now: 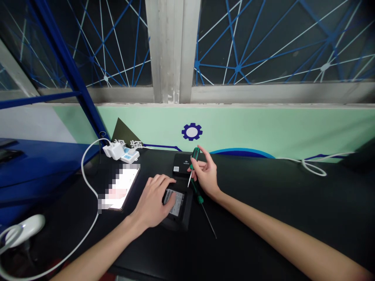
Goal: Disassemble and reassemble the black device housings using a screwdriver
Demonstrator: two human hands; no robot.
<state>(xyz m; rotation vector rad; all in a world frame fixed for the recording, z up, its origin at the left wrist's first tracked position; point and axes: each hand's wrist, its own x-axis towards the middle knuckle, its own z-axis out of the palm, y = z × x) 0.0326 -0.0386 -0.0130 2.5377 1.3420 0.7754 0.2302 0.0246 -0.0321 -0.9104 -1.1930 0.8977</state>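
My right hand (205, 175) grips a screwdriver (196, 153) by its green and black handle, its metal tip pointing down above the far right corner of a black device. That black device (185, 218) lies on the desk with a white printed label facing up. My left hand (156, 201) rests over its left side, fingers spread and thumb on the label. A second green-handled screwdriver (200, 199) lies just right of the device, its long shaft towards me. Behind it is a flat black box (179, 160) with a small white code label, partly hidden by my right hand.
On the left a phone (124, 189) with a lit, blurred screen lies on the black desk (263, 203). A white charger (114, 150) and power strip (129, 155) stand behind it. A white cable (83, 168) loops along the left. Another white cable (313, 168) lies at the back right.
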